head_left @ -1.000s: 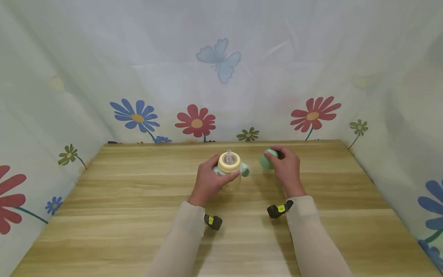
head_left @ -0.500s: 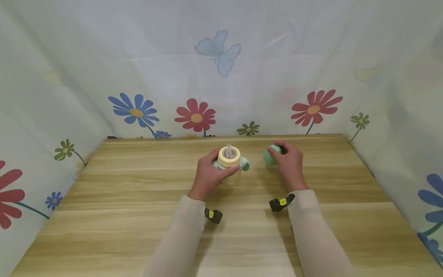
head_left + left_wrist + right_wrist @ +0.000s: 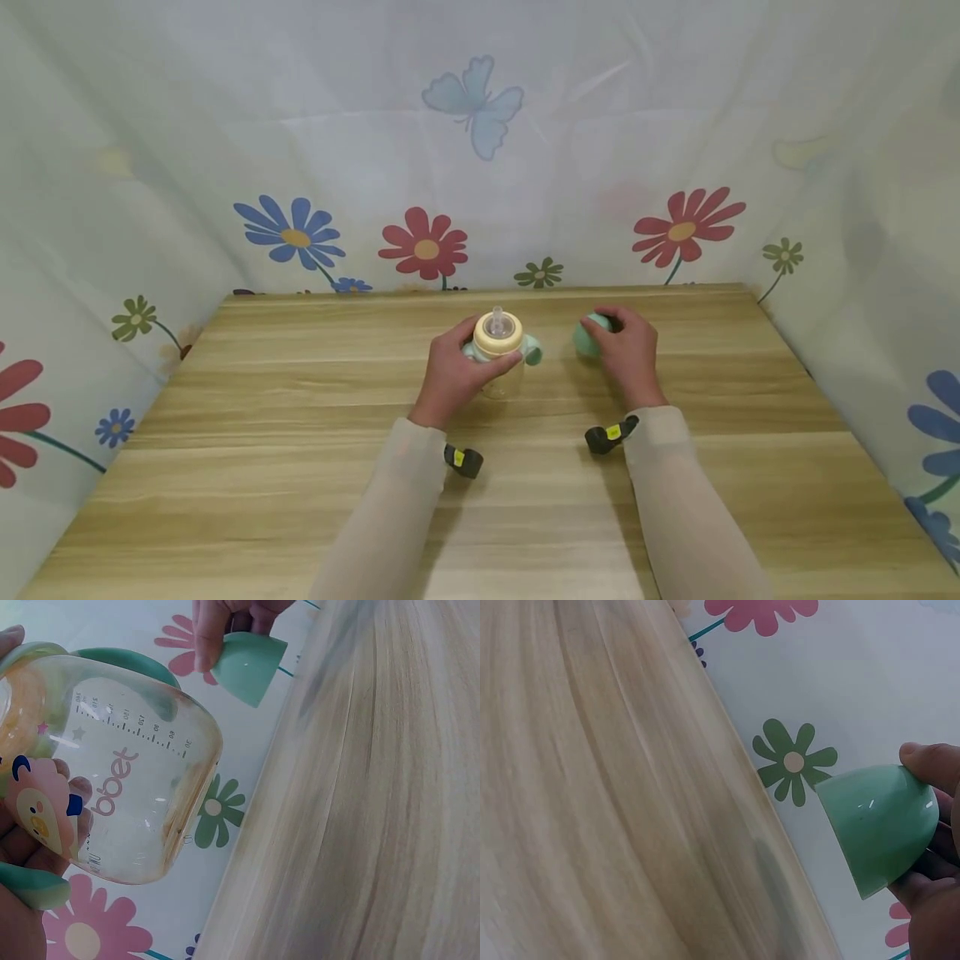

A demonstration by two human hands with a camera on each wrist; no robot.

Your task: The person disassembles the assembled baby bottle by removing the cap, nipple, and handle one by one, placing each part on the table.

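A clear baby bottle (image 3: 142, 772) with a yellow collar (image 3: 498, 332), a translucent straw spout and pale green side handles is gripped near its neck by my left hand (image 3: 461, 371). In the left wrist view its wall shows a printed scale, lettering and a pink cartoon figure. To the right, my right hand (image 3: 628, 350) holds a pale green dome-shaped cap (image 3: 881, 825) by its rounded end, between thumb and fingers. The cap's rim points down in the right wrist view, and it is apart from the bottle. Some fingers of my left hand are hidden behind the bottle.
Both hands are over a wood-grain table (image 3: 262, 450). A white curtain (image 3: 570, 167) printed with flowers and a butterfly stands along the back and both sides. Each wrist bears a small black camera (image 3: 611, 435) on a strap.
My right hand has shifted slightly right with the cap, a little farther from the bottle. My left hand keeps its grip on the bottle. The head view has tilted slightly.
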